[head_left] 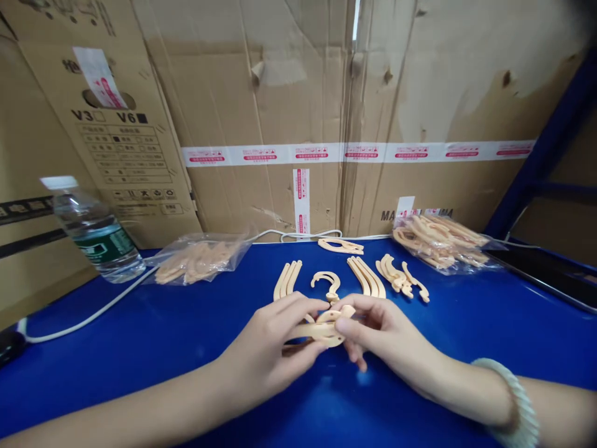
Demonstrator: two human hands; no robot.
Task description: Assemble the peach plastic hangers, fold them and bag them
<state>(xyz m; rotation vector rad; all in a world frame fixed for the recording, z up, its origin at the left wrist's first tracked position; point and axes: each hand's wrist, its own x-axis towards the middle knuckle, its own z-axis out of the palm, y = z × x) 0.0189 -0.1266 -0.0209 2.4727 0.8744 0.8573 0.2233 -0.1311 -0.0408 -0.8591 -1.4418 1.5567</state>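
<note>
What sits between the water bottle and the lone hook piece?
A clear bag of beige parts, then a stack of curved strips, in the head view.

Packing workshop, stacked cartons, bagged parts

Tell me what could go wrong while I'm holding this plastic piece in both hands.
The thin plastic piece, pinched between the left hand and right hand, might slip or snap if forced. A wide left-arm sweep could snag the white cable or knock the water bottle near it.
</note>
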